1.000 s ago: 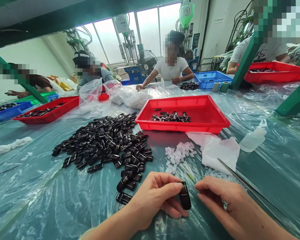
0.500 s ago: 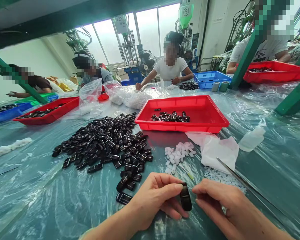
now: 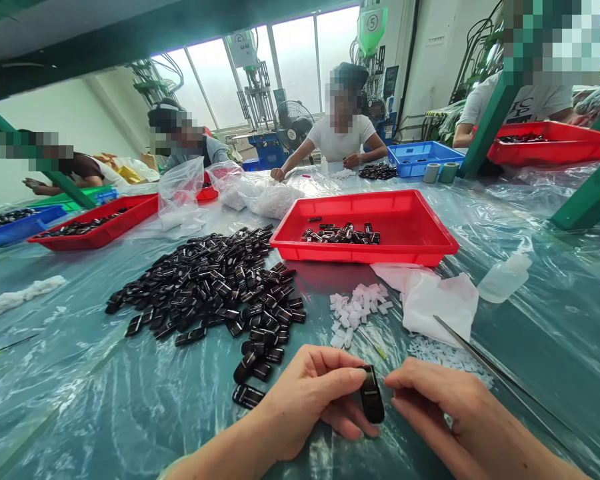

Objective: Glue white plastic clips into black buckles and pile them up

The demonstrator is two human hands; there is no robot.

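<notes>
Between thumb and fingers, my left hand [image 3: 317, 393] holds a small glossy black plastic piece [image 3: 373, 400] upright, with a thin light line near its top. My right hand [image 3: 445, 407] is just right of it, not touching it. Its index finger and thumb are bent, their tips slightly apart, and I see nothing between them. A large heap of similar black pieces [image 3: 215, 287] lies to the left. Beyond my hands is a small pile of white rectangular bits [image 3: 357, 303]. A thin pick with a yellow-green end [image 3: 377, 347] lies beside that pile.
A red tray [image 3: 420, 233] with some black pieces stands ahead. Right of the white bits are a white pouch [image 3: 440, 307], a squeeze bottle [image 3: 505, 277] and a long pointed metal tool [image 3: 500, 373]. Co-workers sit across the film-covered table. Green posts [image 3: 495, 113] rise at both sides.
My hands and the black piece stay almost still. In the background, the co-workers at far left and far right have shifted slightly.
</notes>
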